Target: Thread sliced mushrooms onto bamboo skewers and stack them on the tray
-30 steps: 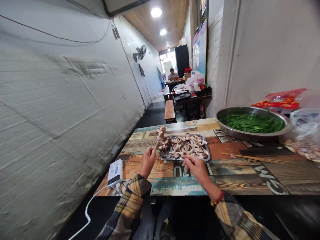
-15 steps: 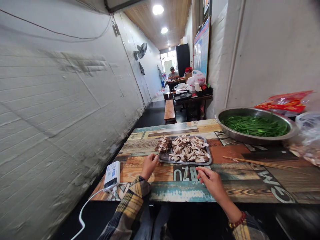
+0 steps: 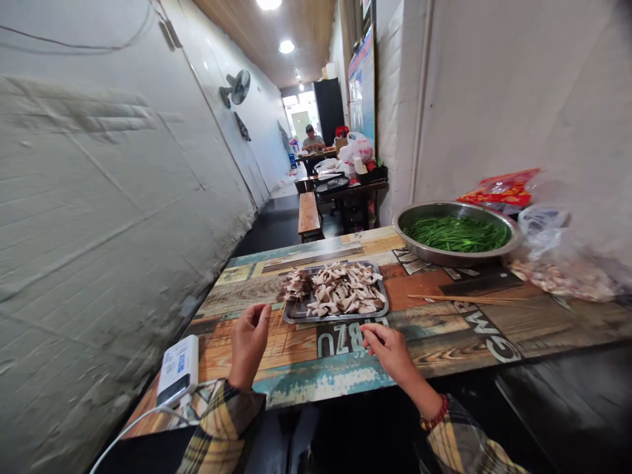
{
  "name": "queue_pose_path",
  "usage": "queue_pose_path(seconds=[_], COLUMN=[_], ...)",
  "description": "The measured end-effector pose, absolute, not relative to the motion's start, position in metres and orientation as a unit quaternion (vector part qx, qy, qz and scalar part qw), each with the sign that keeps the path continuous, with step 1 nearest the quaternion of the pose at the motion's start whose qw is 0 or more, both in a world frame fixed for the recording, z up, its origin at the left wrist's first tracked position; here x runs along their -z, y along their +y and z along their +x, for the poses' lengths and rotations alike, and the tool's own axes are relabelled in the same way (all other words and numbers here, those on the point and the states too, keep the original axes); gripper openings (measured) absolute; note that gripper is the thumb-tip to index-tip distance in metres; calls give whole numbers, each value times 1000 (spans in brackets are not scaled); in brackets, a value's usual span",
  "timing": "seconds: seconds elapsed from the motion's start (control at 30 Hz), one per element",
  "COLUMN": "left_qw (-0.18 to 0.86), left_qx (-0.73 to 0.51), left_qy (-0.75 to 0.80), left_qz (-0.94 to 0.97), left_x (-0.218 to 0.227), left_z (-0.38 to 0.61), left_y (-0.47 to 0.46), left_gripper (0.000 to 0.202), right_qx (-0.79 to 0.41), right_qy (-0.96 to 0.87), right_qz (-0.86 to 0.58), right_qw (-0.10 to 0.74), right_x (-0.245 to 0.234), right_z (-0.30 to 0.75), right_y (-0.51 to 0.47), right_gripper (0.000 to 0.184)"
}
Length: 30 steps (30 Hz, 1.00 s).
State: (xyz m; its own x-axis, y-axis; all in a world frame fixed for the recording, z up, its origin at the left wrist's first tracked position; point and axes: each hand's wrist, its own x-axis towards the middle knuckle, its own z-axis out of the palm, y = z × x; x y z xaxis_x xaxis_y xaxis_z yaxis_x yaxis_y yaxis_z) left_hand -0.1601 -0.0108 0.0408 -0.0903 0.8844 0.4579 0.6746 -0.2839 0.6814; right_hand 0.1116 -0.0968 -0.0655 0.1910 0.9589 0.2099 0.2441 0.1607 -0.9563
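My left hand (image 3: 251,343) is raised over the table just left of the tray, its fingers loosely bent and apart, with nothing visible in them. In front of the tray hovers my right hand (image 3: 391,350), fingers half curled and loose, also with nothing visible in it. The dark metal tray (image 3: 384,295) bears a heap of loose sliced mushroom pieces (image 3: 345,289). At its left end lie skewered mushrooms (image 3: 297,284), with thin stick ends poking out over the near rim. Bare bamboo skewers (image 3: 464,299) lie on the table to the right.
A steel bowl (image 3: 419,252) of long green chives (image 3: 454,234) stands at the back right, beside plastic bags (image 3: 563,263). A white power bank (image 3: 178,368) with a cable lies at the left edge. Farther off, a person (image 3: 313,139) sits at another table.
My left hand has drawn back from the stick ends at the tray's left corner. My right hand keeps nearly the same pose. The view has turned right, so everything sits farther left.
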Motion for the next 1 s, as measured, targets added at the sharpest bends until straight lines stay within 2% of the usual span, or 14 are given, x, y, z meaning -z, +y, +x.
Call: queue_pose_path(seconds=[0.13,0.27,0.33,0.4,0.53,0.7,0.83,1.0], left_qw=[222,325,370,401,432,441,437,416], left_qx=[-449,-400,-363,-338,-328,-346,-366,-389], left_qy=[512,443,420,398,392,387,391,402], left_qz=[698,733,745,753,743,733,722,717], left_x=[-51,-34,-20,-7,7,12,14,12], left_z=[-109,-54,-34,-21,-9,-5,-4,-3], left_y=[-37,-51,-52,-51,-46,-33,-24,-22], left_gripper=[33,30,30,30,30,29,29,30], right_qx=[-318,-309,-254,-138,50,148,178,188], right_qy=[-540,-558,-581,-610,-644,-684,-697,-706], right_qz=[-569,-565,-584,-621,-673,-665,-646,-618], right_qw=[533,523,506,473,359,260,254,292], right_x=[64,51,41,31,28,55,65,46], right_z=[108,120,141,171,236,278,281,250], right_y=[-96,-97,-94,-90,-78,-71,-72,-75], right_gripper=[31,29,28,25,21,21,25,29])
